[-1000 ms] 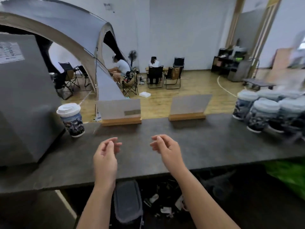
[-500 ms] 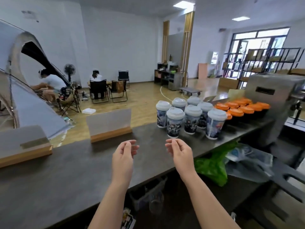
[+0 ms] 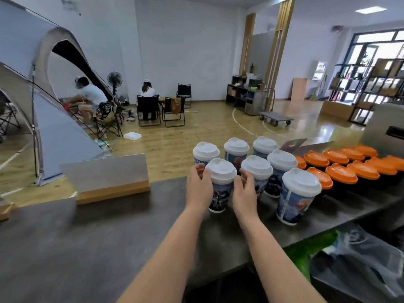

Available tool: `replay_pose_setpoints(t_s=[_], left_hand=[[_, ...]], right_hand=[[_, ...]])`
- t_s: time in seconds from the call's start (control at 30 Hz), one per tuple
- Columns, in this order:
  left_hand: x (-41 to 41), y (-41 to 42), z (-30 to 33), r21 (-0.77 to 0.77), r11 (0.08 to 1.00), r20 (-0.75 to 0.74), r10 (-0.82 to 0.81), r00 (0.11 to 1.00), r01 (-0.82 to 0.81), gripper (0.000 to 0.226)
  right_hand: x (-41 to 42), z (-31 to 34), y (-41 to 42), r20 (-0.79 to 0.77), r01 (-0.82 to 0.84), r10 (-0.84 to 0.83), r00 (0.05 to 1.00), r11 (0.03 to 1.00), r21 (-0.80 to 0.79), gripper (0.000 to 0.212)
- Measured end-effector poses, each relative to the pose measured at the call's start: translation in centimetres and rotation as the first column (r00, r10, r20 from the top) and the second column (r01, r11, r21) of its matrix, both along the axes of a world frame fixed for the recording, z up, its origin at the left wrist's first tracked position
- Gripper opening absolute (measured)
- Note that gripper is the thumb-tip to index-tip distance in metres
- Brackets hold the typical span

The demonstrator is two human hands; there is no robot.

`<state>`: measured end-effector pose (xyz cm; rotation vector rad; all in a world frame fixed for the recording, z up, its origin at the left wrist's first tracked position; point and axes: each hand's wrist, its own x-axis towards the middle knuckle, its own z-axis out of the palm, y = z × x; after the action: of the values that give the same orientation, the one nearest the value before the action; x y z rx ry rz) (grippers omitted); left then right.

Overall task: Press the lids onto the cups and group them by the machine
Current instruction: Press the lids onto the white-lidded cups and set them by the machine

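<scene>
Several printed paper cups with white lids stand bunched on the dark counter (image 3: 87, 237). My hands hold the front-left cup (image 3: 219, 194) between them: my left hand (image 3: 199, 189) curls round its left side, and my right hand (image 3: 244, 191) curls round its right side. Its white lid (image 3: 220, 171) sits on top. Another lidded cup (image 3: 295, 200) stands alone to the right, nearer the counter's edge. A steel machine (image 3: 384, 127) rises at the far right.
Two rows of orange lids (image 3: 341, 171) on dark containers run from the cups toward the machine. A frosted sign in a wooden base (image 3: 105, 176) stands at the counter's back left. Below the counter's right end lie a green bag (image 3: 306, 254) and clear plastic bags (image 3: 360, 259).
My view has swung right, from the lone cup by the left grey machine to the bunched cups. Both hands moved forward from above the bare counter and closed round the front-left cup.
</scene>
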<state>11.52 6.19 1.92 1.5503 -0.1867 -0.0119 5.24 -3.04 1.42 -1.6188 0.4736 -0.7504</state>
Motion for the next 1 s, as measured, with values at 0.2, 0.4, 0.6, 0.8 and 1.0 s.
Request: replay_pose_setpoints(t_s=[0.2, 0.4, 0.6, 0.8, 1.0], left_hand=[[-0.6, -1.5, -0.7, -0.002, 0.999, 0.007, -0.040, 0.999, 0.040, 0.033], [-1.7, -0.1, -1.0, -0.007, 1.000, 0.105, -0.019, 0.994, 0.020, 0.035], [-2.3, 6.6, -0.3, -0.065, 0.995, 0.155, 0.086, 0.984, -0.076, 0.043], [-2.2, 16.3, 0.1, -0.069, 0.954, 0.146, 0.300, 0.943, -0.293, 0.039], [-1.2, 22.8, -1.1, -0.094, 0.893, 0.141, 0.449, 0.882, -0.440, 0.036]], right_hand=[[1.8, -0.6, -0.2, 0.047, -0.031, 0.028, 0.998, 0.997, 0.069, 0.033], [1.2, -0.7, 2.2, 0.082, 0.006, -0.012, 0.997, 0.997, 0.077, 0.018], [2.2, -0.6, 8.1, 0.190, -0.074, 0.072, 0.979, 0.997, 0.007, 0.031], [4.5, -0.8, 17.8, 0.230, -0.263, 0.273, 0.934, 0.962, -0.074, 0.027], [5.8, -1.5, 24.5, 0.186, -0.383, 0.385, 0.904, 0.922, -0.051, 0.028]])
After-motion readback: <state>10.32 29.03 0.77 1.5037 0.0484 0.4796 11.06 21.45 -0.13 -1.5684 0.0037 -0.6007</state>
